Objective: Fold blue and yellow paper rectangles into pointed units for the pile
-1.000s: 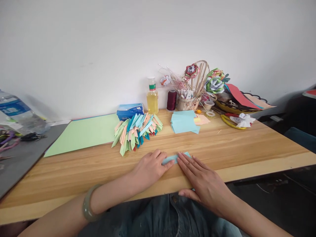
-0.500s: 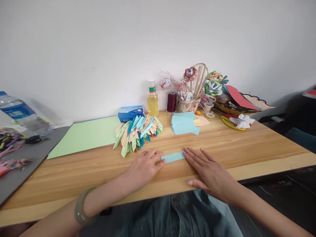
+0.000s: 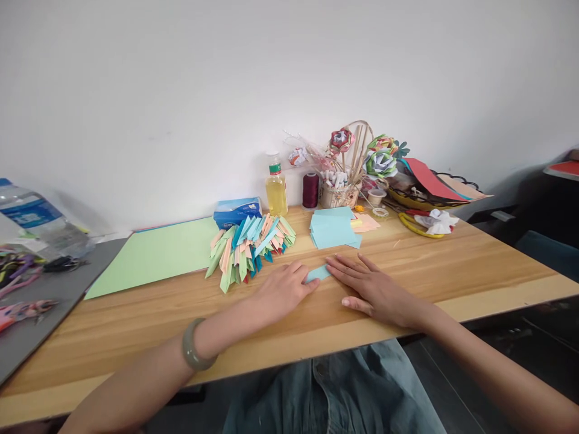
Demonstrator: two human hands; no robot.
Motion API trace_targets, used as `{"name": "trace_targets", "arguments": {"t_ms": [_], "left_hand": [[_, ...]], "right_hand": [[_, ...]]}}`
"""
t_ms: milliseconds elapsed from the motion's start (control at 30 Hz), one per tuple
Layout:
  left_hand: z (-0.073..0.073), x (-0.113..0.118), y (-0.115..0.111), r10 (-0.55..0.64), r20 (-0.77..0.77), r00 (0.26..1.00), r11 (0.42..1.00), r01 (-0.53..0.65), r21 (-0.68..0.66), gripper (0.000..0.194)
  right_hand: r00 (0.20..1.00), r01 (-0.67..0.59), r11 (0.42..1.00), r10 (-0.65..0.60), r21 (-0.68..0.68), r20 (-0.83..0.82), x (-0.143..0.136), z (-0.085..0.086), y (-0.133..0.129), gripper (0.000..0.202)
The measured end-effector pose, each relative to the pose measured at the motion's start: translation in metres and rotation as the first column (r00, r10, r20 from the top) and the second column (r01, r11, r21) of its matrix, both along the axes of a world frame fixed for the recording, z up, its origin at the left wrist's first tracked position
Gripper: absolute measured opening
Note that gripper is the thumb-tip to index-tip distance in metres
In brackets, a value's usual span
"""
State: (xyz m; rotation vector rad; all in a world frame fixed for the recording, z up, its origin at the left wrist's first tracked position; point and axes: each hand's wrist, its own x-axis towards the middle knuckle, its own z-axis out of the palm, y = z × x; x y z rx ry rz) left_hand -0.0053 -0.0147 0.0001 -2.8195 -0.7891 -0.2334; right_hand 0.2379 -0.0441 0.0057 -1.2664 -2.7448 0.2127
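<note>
A narrow folded strip of light blue paper (image 3: 319, 273) lies on the wooden table between my two hands. My left hand (image 3: 289, 286), fingers curled and thumb in front, grips the strip's left end and hides it. Flat on the table, my right hand (image 3: 371, 286) is open, with its fingertips over the strip's right end and its thumb spread away. Beyond them lies a stack of light blue paper sheets (image 3: 332, 228). Left of that stack is a heap of folded paper pieces (image 3: 248, 247) in green, peach and blue.
Green paper sheets (image 3: 154, 256) lie at left, beside a grey mat (image 3: 67, 313) with pliers (image 3: 27, 312) and a water bottle (image 3: 40, 214). Along the wall stand a tissue pack (image 3: 237, 211), a bottle of yellow liquid (image 3: 276, 191), maroon thread (image 3: 310, 190) and a basket (image 3: 339, 196).
Both hands have moved away from the table's front edge and closer together. Less of the blue strip shows between them. The left fingers now cover more of its end.
</note>
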Motion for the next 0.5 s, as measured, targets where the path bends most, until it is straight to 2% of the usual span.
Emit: {"name": "trace_targets", "arguments": {"t_ms": [200,333,433,500], "left_hand": [[0.005,-0.027,-0.009,-0.013,0.048,0.999,0.998,0.016,-0.067,0.031],[0.007,-0.028,-0.011,-0.008,0.073,0.997,0.996,0.014,-0.083,0.032],[0.007,-0.027,-0.01,0.006,0.078,0.997,0.995,0.002,-0.102,0.032],[0.006,-0.028,-0.009,0.003,0.074,0.997,0.994,0.005,-0.112,0.031]], "right_hand": [[1.0,-0.018,1.0,0.018,0.005,-0.006,0.003,0.001,0.001,0.067],[0.999,0.014,0.997,-0.011,0.078,-0.032,-0.019,0.001,-0.01,0.078],[0.984,-0.157,0.986,0.161,0.056,-0.072,-0.048,0.002,-0.024,0.091],[0.972,-0.21,0.977,0.212,0.029,-0.098,-0.058,0.001,-0.03,0.099]]}}
